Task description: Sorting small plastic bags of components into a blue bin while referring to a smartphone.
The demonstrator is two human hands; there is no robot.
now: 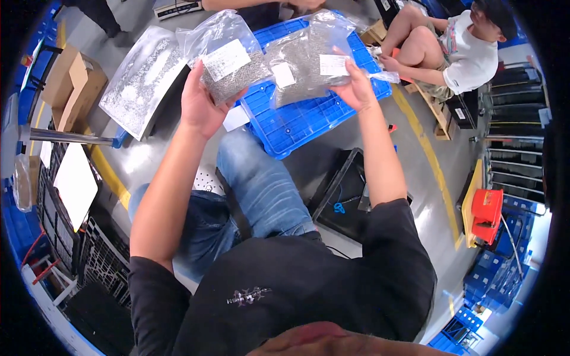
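A clear plastic bag of small grey pieces (pixel 243 74) with a white label rests in my left hand (pixel 205 107), whose fingers curl under it with the thumb at its left edge. My right hand (pixel 357 86) grips the right edge of another such bag (pixel 323 47), its thumb beside the white label. A further filled, labelled bag (pixel 291 86) seems to lie against that one; where one ends and the other begins is hard to make out. Below the bags is a blue plastic crate top (pixel 288 133).
A pale sheet strewn with grey bits (pixel 139 83) lies to the left, by an open cardboard box (pixel 74 89). A black bin (pixel 338 196) stands right of my knees. A seated person (pixel 469 59) is at the far right; another person's arm (pixel 243 5) shows beyond the crate.
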